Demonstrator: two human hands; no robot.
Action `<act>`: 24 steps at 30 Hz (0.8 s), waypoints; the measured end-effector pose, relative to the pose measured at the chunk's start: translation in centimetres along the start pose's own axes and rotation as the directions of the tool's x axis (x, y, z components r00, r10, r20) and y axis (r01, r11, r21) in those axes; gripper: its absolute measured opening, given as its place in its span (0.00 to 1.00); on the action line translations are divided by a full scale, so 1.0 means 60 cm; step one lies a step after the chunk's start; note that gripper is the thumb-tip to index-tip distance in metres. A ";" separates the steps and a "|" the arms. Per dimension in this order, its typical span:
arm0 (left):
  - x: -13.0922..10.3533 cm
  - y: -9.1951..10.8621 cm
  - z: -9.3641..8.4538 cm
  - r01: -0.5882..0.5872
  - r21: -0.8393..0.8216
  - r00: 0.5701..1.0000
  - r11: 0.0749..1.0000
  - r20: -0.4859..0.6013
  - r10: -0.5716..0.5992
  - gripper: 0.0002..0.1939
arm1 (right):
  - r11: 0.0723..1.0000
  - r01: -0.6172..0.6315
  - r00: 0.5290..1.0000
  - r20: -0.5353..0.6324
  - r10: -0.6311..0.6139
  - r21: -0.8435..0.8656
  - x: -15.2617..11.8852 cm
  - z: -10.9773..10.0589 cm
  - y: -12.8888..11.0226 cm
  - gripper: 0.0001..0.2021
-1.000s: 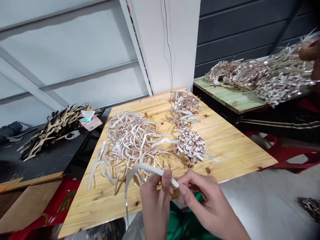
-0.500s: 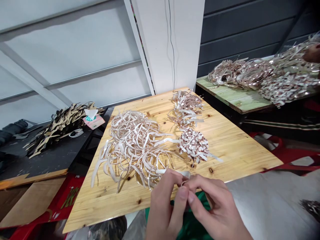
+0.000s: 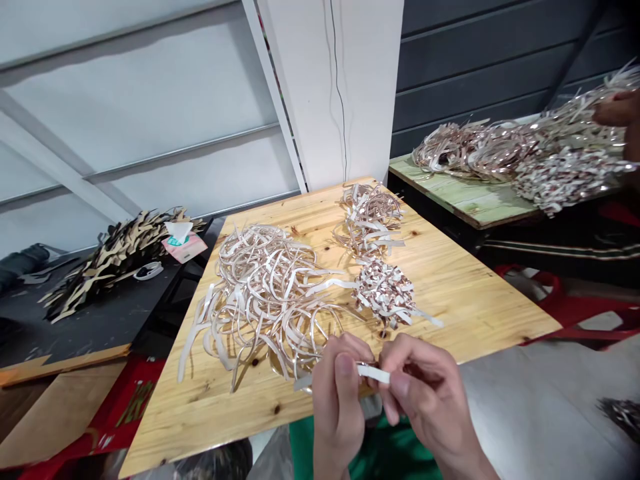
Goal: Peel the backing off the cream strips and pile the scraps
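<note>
A whitish strip (image 3: pixel 374 373) stretches between my two hands at the near edge of the wooden table. My left hand (image 3: pixel 341 393) is closed on it, thumb pressed over the fingers, and a pale tail sticks out on its left side. The strip's other end is pinched between thumb and fingers of my right hand (image 3: pixel 425 390). Beyond my left hand lies a loose heap of curled, shiny pinkish-white strips (image 3: pixel 270 280). Past my right hand sits a dense bunch of short knotted pieces (image 3: pixel 385 292), with long tails reaching out at both sides.
Another strip pile (image 3: pixel 373 217) lies at the back of the wooden table (image 3: pixel 470 293). On the dark left table (image 3: pixel 95 327) are black-and-tan strips (image 3: pixel 120 257) and a tissue box (image 3: pixel 184 248). At right, a person's hand (image 3: pixel 617 110) is over a heap of strips (image 3: pixel 500 150).
My hands have moved slightly apart, so a short length of strip now shows between them. The other person's hand at right has come further into view.
</note>
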State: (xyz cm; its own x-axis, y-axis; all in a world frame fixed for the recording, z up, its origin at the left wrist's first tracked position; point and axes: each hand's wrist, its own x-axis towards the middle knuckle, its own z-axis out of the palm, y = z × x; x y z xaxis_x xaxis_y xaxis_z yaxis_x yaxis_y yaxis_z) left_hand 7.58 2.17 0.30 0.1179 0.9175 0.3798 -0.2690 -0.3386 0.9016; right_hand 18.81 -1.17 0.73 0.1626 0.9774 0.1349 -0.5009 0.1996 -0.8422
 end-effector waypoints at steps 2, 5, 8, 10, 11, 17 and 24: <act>0.005 -0.004 0.003 0.016 -0.076 1.000 0.997 0.009 -0.015 0.21 | 0.992 0.004 1.000 0.006 -0.005 0.127 0.010 -0.002 0.004 0.12; 0.014 -0.005 0.009 0.036 -0.149 0.999 0.988 0.005 -0.035 0.23 | 0.962 -0.005 1.000 -0.016 0.009 0.274 0.029 0.006 0.002 0.12; 0.020 -0.004 0.012 0.025 -0.182 0.998 0.983 -0.055 -0.036 0.23 | 0.954 -0.044 0.999 -0.018 0.051 0.297 0.033 0.009 -0.014 0.13; 0.023 -0.001 0.008 -0.022 -0.173 0.992 0.985 -0.124 0.000 0.22 | 0.982 -0.057 0.996 -0.053 0.068 0.180 0.016 -0.013 -0.029 0.15; 0.025 0.000 0.004 -0.050 -0.154 0.987 0.987 -0.156 0.026 0.21 | 0.995 -0.066 0.994 -0.084 0.071 0.071 0.000 -0.036 -0.037 0.17; 0.041 0.004 -0.040 -0.115 -0.025 0.951 0.993 -0.292 0.102 0.20 | 0.582 -0.576 0.783 -0.592 0.191 -0.574 -0.127 -0.266 0.018 0.24; 0.053 -0.006 -0.053 -0.114 -0.020 0.948 0.993 -0.302 0.103 0.20 | 0.595 -0.753 0.570 -0.731 0.376 -0.282 -0.187 -0.324 0.205 0.36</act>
State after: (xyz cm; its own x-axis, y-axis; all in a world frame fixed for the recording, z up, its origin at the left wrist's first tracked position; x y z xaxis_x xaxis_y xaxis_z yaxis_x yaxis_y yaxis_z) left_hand 5.02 5.90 0.53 -0.2048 0.8978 0.3900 -0.3000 -0.4368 0.8481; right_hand 27.39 -11.05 -21.29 0.5258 0.5814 -0.6209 -0.1808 -0.6369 -0.7495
